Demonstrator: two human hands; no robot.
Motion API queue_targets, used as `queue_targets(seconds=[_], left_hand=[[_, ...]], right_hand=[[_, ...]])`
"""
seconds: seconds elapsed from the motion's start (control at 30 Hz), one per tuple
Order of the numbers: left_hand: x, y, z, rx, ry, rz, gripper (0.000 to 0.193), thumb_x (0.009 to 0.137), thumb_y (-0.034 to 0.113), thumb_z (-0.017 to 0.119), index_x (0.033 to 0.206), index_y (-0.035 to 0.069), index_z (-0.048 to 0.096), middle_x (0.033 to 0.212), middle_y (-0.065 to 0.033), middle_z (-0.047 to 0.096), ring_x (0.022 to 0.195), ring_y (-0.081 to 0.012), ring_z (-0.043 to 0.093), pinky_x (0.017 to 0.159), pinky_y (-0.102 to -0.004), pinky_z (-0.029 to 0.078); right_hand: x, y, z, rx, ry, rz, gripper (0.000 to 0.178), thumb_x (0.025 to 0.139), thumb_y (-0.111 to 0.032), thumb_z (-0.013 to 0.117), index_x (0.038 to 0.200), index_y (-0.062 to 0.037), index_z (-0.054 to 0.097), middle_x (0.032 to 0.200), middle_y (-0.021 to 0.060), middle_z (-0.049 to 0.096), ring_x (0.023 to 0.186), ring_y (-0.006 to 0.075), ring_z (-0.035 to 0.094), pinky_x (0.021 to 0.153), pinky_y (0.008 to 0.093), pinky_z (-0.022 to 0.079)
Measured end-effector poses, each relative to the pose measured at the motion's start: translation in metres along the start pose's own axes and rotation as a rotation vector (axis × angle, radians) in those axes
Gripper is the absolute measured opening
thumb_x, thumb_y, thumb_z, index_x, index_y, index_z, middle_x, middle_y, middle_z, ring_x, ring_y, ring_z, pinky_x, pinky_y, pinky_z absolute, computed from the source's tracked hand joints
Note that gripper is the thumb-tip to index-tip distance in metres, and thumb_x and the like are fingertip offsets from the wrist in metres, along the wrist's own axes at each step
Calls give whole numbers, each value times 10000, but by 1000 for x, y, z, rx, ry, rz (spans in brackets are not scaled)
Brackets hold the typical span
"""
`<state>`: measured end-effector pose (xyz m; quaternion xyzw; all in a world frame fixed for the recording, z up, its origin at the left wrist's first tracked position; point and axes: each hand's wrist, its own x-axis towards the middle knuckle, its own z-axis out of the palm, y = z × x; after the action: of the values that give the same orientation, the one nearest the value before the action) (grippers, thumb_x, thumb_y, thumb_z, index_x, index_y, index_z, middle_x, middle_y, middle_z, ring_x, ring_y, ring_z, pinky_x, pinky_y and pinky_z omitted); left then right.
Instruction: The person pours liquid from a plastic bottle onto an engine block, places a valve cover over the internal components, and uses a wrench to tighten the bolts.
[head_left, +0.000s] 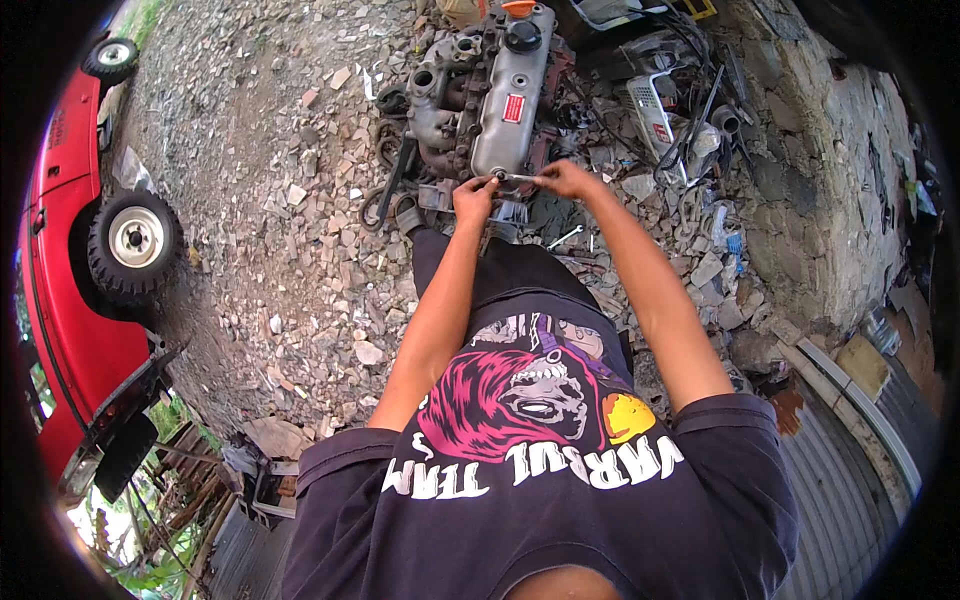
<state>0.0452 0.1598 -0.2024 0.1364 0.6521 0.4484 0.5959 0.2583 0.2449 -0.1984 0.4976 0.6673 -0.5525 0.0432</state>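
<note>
An engine with a grey metal valve cover point(497, 130) stands on the gravel in front of me. At the cover's near end, a small wrench point(521, 178) lies across a round fastener point(500, 174). My right hand point(566, 181) grips the wrench's right end between thumb and fingers. With its fingers closed, my left hand point(474, 197) is at the wrench's other end, beside the fastener; its fingertips partly hide what they touch. A black filler cap point(522, 36) sits at the far end of the cover. Left of the cover are rusty manifold pipes point(432, 125).
Another wrench point(566, 237) lies on the ground near my legs. Loose metal and plastic parts point(690, 120) are piled to the right, by a stone wall point(810, 170). A red vehicle point(70, 260) stands at the left. Corrugated sheet point(830, 480) lies at the lower right.
</note>
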Motion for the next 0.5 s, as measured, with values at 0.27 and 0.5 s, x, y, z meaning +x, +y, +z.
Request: queue_targets(seconds=[0.27,0.5], left_hand=[[9,35,-5,455,-112,35,248,800,194,719,985,29,702,809,-29,670,665,-102,587,581,-243,468],[7,84,-5,347,-402,60,255,813,167,709,985,-21,693,847,-56,683,753,-131,628,694,-265,502]], right_hand=[[-37,-70,129,725,44,93,326,902,-232,624,1048,58,594,817,82,669,681,132,606,626,308,490],[-34,-122,128,930,-63,-78,318,915,-261,599,996,46,616,811,58,665,730,131,577,668,287,464]])
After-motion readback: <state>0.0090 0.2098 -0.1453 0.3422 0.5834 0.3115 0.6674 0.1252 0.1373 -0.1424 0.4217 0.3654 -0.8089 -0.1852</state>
